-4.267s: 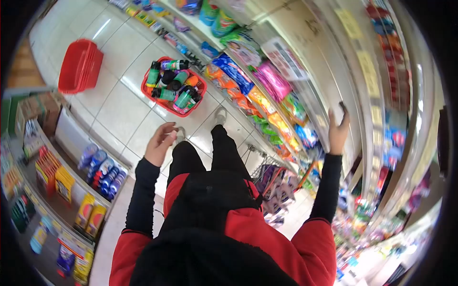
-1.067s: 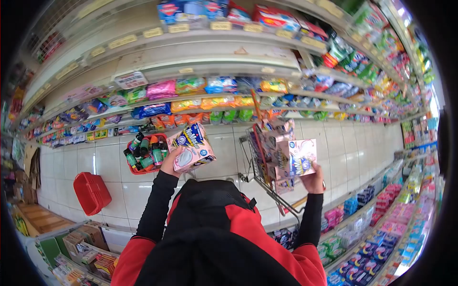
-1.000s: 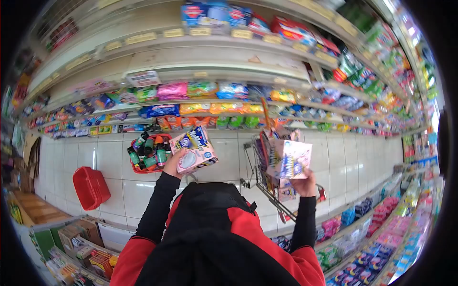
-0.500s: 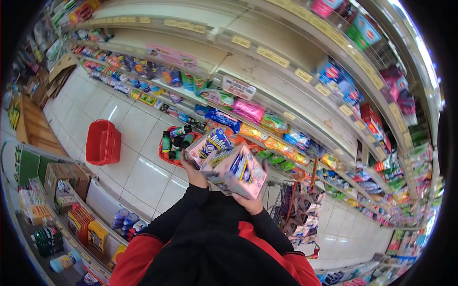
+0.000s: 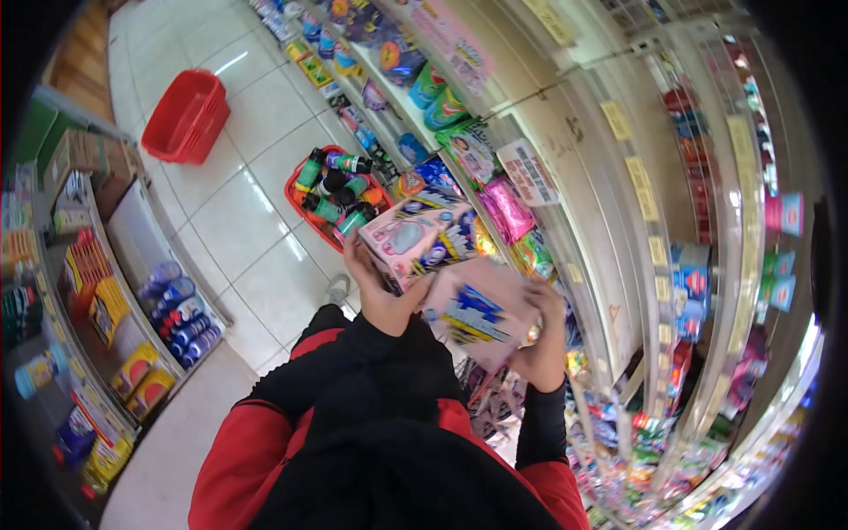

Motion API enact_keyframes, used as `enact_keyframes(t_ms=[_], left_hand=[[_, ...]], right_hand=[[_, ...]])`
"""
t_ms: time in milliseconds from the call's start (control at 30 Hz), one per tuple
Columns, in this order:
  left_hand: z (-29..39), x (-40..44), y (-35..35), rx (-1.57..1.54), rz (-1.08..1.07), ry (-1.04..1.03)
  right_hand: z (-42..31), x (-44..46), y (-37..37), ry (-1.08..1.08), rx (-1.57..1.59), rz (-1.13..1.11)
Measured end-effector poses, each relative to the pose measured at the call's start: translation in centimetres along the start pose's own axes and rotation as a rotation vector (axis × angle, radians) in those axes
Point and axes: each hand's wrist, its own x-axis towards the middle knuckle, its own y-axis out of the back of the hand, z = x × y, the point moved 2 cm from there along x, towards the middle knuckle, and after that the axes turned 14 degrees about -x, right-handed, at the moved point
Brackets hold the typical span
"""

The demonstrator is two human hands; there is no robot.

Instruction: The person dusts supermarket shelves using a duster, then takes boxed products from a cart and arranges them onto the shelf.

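My left hand (image 5: 382, 296) is wrapped round the lower left side of a pink box (image 5: 408, 238) with blue and yellow print. A second pink box (image 5: 481, 318) sits in my right hand (image 5: 541, 344), whose fingers close on its right side. Both boxes are in front of my body, the second nearer to me and touching or overlapping the first. Just beyond the first box, a red basket (image 5: 307, 226) on the floor holds several green bottles (image 5: 325, 209) with black caps.
Stacked red baskets (image 5: 208, 124) stand on the tiled floor (image 5: 238, 199) at the upper left. A long shelf (image 5: 579, 177) with packets runs along my right. Another shelf unit (image 5: 190, 380) with bottles and boxes is at the left. Behind my right forearm, dark and pink packages (image 5: 495, 402) are partly hidden.
My view has turned and come closer to the shelf. The two boxes, side by side before, are now angled apart, with the right one lower and nearer my body.
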Motion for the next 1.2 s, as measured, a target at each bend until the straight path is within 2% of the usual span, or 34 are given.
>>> enact_keyframes(t_ms=[33,67,133,233,300,333,433,500,567,633,667,700,800,900,933,1000,1067,1133,1200], left_hand=[[0.1,0.7,-0.4,-0.058,0.025,0.028],[0.3,1.2,-0.9,-0.117,0.047,0.060],[0.0,2.2,-0.8,-0.136,0.062,0.072],[-1.5,3.7,1.1,-0.102,0.196,0.022],[-2.5,4.6,2.8,-0.047,0.285,-0.005],[-2.5,5.2,3.4,-0.040,0.325,0.005],[-3.1,6.6,5.0,-0.015,0.416,0.011],[-4.5,7.2,6.2,-0.011,0.448,-0.024],[-5.0,8.1,6.2,-0.049,0.509,-0.027],[-6.0,8.6,6.0,-0.082,0.529,-0.019],[-6.5,8.8,5.8,-0.086,0.528,-0.014],[-6.8,8.9,5.7,-0.087,0.527,-0.010],[-7.5,8.7,4.7,-0.094,0.532,0.007],[-7.5,8.5,3.5,-0.117,0.499,0.020],[-7.5,8.4,3.2,-0.119,0.490,0.017],[-7.8,8.3,2.7,-0.120,0.483,0.008],[-8.3,8.1,2.5,-0.113,0.490,0.010],[-8.8,7.7,2.4,-0.111,0.513,0.009],[-9.1,7.1,2.3,-0.113,0.552,0.001]], right_hand=[[1.9,0.3,-0.3,0.043,-0.016,0.090],[5.3,-0.1,-1.4,-0.017,0.085,0.239],[11.9,-0.6,-3.2,-0.264,0.316,0.540],[16.2,2.2,-3.0,-0.058,-0.263,0.609],[19.6,2.5,-4.1,-0.089,-0.335,0.583],[19.3,3.1,-3.9,0.038,-0.422,0.509],[22.1,2.7,-4.1,0.191,-0.464,0.577],[22.2,2.8,-4.5,0.180,-0.516,0.648],[21.3,2.8,-5.5,0.034,-0.407,0.651],[23.1,1.6,-6.1,-0.574,0.445,0.481],[23.7,0.9,-6.3,-0.770,0.674,0.469],[24.2,0.3,-6.5,-0.758,0.141,0.373],[25.5,0.6,-7.4,-0.419,-0.277,0.658],[24.5,4.5,-5.9,-0.140,-0.812,0.355],[25.8,6.2,-5.8,-0.383,-0.195,0.379],[25.5,10.4,-5.7,-0.538,0.382,0.302],[27.1,13.4,-6.3,-0.455,0.249,0.181],[35.5,14.8,-7.8,-0.480,0.332,0.149],[37.5,17.8,-9.6,-0.577,0.579,0.214]])
